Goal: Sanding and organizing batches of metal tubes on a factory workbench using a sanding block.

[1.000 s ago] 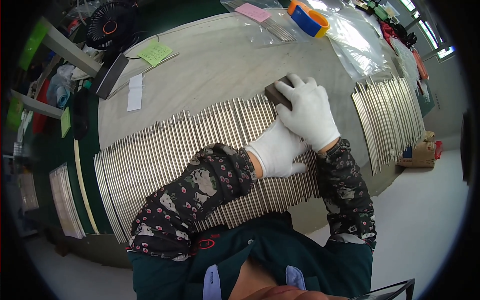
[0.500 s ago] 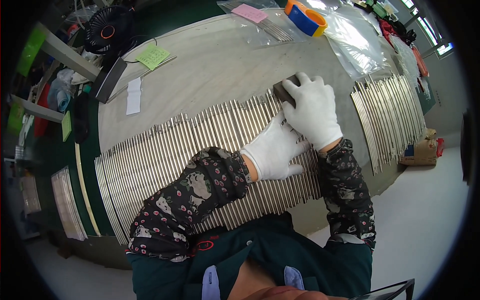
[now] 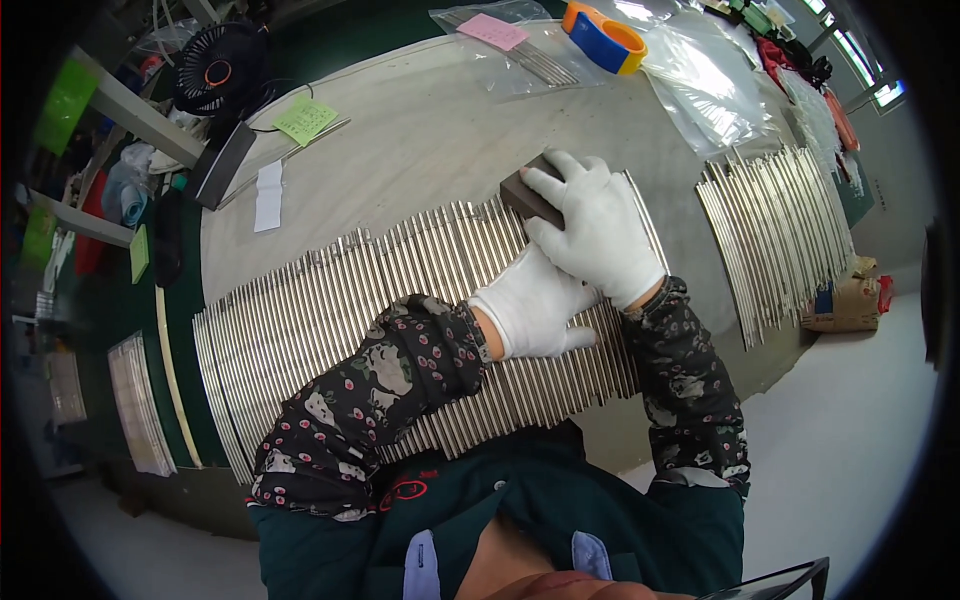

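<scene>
Thin silvery metal rods (image 3: pixel 300 345) lie side by side in a wide row, their near ends toward my body. At the row's far edge on the right, my gloved right hand (image 3: pixel 602 235) grips a dark brownish-grey rectangular block (image 3: pixel 528 200), which sits at the rods' far ends. The fingers lie over the top of the block. My gloved left hand (image 3: pixel 535 308) rests palm down across the rods just below it, fingers stretched out and thumb apart. Part of the left fingers is hidden under the right hand.
A second bunch of rods (image 3: pixel 775 240) lies to the right. At the back are a blue and orange tape ring (image 3: pixel 607 40), clear plastic bags (image 3: pixel 705 85) and bagged rods with a pink note (image 3: pixel 493 30). A black fan (image 3: pixel 220 68) and green note (image 3: pixel 304 120) are far left.
My right hand and the block have slid left along the rods' far ends, uncovering rods on the right. My left hand has shifted slightly left.
</scene>
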A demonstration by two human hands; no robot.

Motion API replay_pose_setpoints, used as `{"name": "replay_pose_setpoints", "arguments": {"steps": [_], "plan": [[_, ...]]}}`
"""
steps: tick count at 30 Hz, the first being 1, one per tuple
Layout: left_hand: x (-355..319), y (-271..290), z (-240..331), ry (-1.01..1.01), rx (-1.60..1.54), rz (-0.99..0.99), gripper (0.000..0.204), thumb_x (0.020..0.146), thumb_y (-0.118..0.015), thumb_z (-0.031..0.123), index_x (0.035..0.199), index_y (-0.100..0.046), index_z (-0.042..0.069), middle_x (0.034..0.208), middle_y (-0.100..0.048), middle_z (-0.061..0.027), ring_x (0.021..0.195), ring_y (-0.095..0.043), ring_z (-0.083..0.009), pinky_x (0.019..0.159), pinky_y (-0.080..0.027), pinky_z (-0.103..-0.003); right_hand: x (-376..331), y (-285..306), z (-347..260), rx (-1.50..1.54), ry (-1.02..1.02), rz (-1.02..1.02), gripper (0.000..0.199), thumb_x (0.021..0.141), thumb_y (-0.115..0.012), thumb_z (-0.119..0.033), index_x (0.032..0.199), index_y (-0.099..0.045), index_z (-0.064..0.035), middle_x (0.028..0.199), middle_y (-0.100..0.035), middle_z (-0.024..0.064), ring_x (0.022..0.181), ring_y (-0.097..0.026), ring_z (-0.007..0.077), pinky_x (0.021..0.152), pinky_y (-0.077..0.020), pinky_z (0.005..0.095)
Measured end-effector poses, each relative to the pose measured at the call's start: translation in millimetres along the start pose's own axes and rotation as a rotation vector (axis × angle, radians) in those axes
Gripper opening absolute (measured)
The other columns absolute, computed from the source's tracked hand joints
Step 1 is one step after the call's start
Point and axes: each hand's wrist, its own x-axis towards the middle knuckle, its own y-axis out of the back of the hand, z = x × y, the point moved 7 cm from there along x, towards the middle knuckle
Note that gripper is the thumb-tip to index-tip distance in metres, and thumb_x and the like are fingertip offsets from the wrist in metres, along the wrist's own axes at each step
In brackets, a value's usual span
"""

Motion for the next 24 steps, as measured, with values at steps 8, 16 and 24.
{"name": "replay_pose_setpoints", "arguments": {"steps": [8, 16, 24], "plan": [[-3.5, 10.3, 7.0, -0.074, 0.107, 0.204, 0.063, 0.087, -0.066, 0.049, 0.139, -0.058, 0.013, 0.151, -0.044, -0.0210, 0.145, -0.034, -0.0392, 0.121, -0.022, -0.057, -64.3, 28.7, 109.9, 1.078, -0.752, 0.261, 0.046, 0.095, -0.063, -0.021, 0.135, -0.059, 0.0012, 0.123, -0.067, 0.0119, 0.107, -0.065, 0.0213, 0.093, -0.0529, 0.0330], [-17.9, 10.7, 6.4, -0.034, 0.124, 0.161, 0.070, 0.085, -0.068, 0.049, 0.142, -0.054, 0.010, 0.152, -0.042, -0.0244, 0.144, -0.035, -0.0405, 0.119, -0.022, -0.059, -146.6, 34.0, 135.4, 0.294, -0.760, 0.326, 0.032, 0.088, -0.067, 0.010, 0.120, -0.065, 0.0055, 0.118, -0.069, 0.0115, 0.101, -0.069, 0.0188, 0.087, -0.0589, 0.0294], [4.8, -20.9, 102.2, -0.206, 0.005, 0.020, 0.077, 0.078, -0.077, 0.047, 0.139, -0.055, 0.005, 0.149, -0.043, -0.0216, 0.146, -0.031, -0.0375, 0.121, -0.021, -0.055, -135.4, 37.0, 120.7, 0.501, -0.748, 0.230, 0.032, 0.089, -0.065, 0.007, 0.121, -0.065, 0.0055, 0.120, -0.069, 0.0104, 0.109, -0.065, 0.0158, 0.092, -0.0535, 0.0280]]}}
